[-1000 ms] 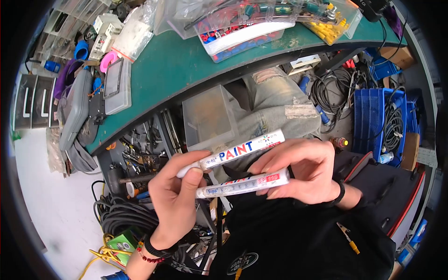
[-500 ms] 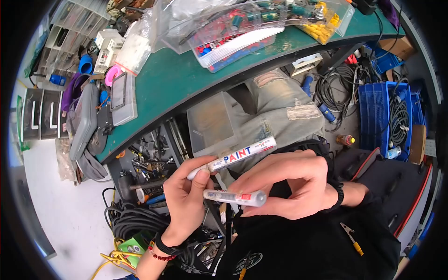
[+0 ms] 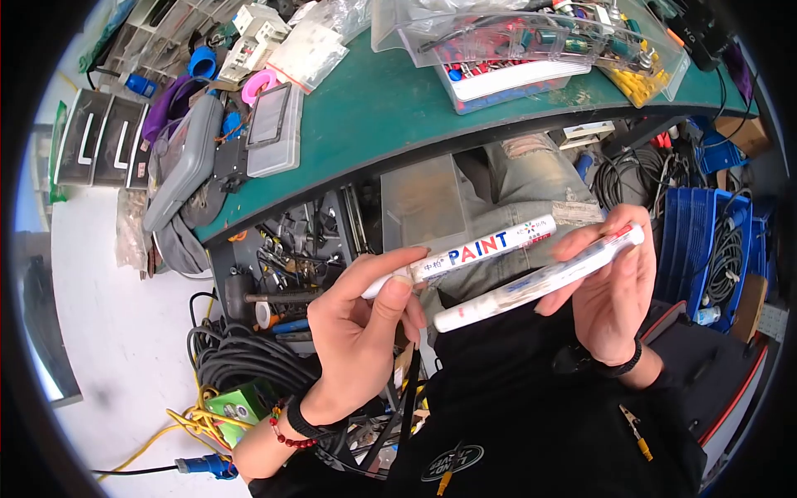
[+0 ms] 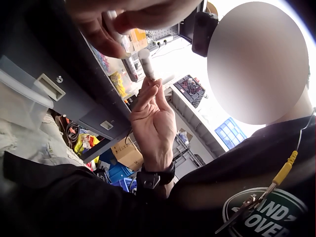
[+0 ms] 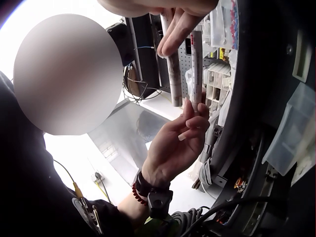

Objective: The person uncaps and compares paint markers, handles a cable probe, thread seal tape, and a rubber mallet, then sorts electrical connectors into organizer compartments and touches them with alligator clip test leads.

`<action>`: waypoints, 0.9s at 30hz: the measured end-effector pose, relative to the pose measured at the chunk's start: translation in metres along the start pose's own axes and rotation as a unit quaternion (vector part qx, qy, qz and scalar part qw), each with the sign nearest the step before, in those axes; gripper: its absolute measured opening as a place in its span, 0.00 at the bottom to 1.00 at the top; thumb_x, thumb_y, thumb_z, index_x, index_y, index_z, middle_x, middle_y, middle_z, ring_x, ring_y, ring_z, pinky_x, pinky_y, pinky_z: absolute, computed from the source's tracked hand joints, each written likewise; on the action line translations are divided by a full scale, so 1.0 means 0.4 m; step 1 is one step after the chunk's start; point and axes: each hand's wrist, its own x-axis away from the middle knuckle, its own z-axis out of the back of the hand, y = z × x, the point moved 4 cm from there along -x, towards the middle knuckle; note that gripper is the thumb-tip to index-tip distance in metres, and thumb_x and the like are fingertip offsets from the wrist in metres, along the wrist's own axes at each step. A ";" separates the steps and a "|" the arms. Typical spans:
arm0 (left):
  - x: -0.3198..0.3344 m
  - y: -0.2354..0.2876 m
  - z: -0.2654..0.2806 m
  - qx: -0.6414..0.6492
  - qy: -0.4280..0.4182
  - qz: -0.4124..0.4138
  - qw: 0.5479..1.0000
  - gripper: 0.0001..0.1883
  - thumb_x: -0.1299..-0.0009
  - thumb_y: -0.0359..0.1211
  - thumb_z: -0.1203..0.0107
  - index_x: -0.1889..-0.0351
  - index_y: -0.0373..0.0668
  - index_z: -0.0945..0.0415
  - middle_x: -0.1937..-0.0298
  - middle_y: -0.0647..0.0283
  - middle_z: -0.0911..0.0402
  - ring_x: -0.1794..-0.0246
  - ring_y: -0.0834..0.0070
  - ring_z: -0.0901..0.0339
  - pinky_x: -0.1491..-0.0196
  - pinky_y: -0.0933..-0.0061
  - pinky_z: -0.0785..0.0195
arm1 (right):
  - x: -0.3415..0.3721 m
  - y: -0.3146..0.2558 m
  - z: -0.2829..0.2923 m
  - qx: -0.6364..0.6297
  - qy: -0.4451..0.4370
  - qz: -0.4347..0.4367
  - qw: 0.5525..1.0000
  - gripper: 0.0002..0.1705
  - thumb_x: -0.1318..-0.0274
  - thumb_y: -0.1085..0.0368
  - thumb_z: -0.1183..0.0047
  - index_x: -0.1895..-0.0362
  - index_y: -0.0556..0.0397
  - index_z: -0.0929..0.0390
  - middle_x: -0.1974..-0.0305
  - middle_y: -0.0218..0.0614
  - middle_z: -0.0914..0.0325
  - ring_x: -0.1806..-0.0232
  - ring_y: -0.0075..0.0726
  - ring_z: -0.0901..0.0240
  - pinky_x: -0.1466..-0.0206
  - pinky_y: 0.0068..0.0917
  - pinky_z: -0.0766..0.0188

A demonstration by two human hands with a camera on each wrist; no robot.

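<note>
In the head view my left hand [image 3: 361, 311] pinches a white paint marker [image 3: 481, 251] by its capped end, between thumb and index finger. The word PAINT on its barrel faces up. My right hand [image 3: 614, 286] grips a second white paint marker [image 3: 535, 286] near one end, its other end pointing toward my left hand. This barrel shows smudged, worn marks. The two markers lie roughly side by side in the air, apart from each other, above my lap. In the right wrist view the left hand [image 5: 175, 140] holds its marker [image 5: 196, 64] upright.
A green-topped bench [image 3: 365, 116] runs across the far side, with clear boxes of coloured connectors [image 3: 515, 91] on it. A transparent box [image 3: 423, 199] sits by the knees. Blue crates [image 3: 693, 249] with cables stand at right; black hoses [image 3: 241, 344] lie at left.
The right hand's marker has turned from pointing at me to lying lengthwise, showing its smudged side. The left hand keeps its pinch on the other marker. The head view has shifted.
</note>
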 end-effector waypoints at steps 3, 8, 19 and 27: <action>0.002 -0.003 -0.001 0.045 0.007 0.011 0.999 0.13 0.25 0.30 0.49 0.48 0.33 0.23 0.62 0.61 0.24 0.74 0.82 0.25 0.76 0.84 0.32 | -0.004 0.006 0.021 -0.163 0.050 0.018 0.985 0.18 0.26 0.52 0.70 0.50 0.55 0.44 0.61 0.57 0.22 0.76 0.42 0.19 0.70 0.30 0.17; 0.002 -0.003 0.001 0.034 0.004 0.004 0.999 0.13 0.25 0.29 0.49 0.48 0.33 0.23 0.63 0.61 0.24 0.74 0.82 0.26 0.74 0.84 0.33 | -0.036 0.035 0.059 -0.266 0.215 -0.167 0.925 0.15 0.24 0.54 0.70 0.53 0.49 0.36 0.67 0.28 0.26 0.85 0.09 0.40 0.83 0.07 0.36; 0.001 -0.003 0.000 0.030 -0.001 0.004 1.000 0.12 0.26 0.28 0.49 0.48 0.33 0.23 0.63 0.61 0.26 0.74 0.82 0.26 0.73 0.83 0.32 | -0.022 0.053 0.049 -0.260 0.183 -0.138 0.938 0.19 0.25 0.51 0.72 0.49 0.51 0.36 0.62 0.48 0.20 0.79 0.32 0.23 0.78 0.23 0.23; -0.003 -0.006 -0.006 0.025 0.001 -0.037 0.999 0.15 0.27 0.28 0.47 0.46 0.29 0.25 0.60 0.58 0.27 0.69 0.76 0.24 0.70 0.78 0.24 | -0.015 0.037 0.045 -0.109 0.154 -0.050 0.981 0.21 0.26 0.55 0.70 0.44 0.60 0.41 0.63 0.55 0.23 0.81 0.38 0.22 0.80 0.27 0.24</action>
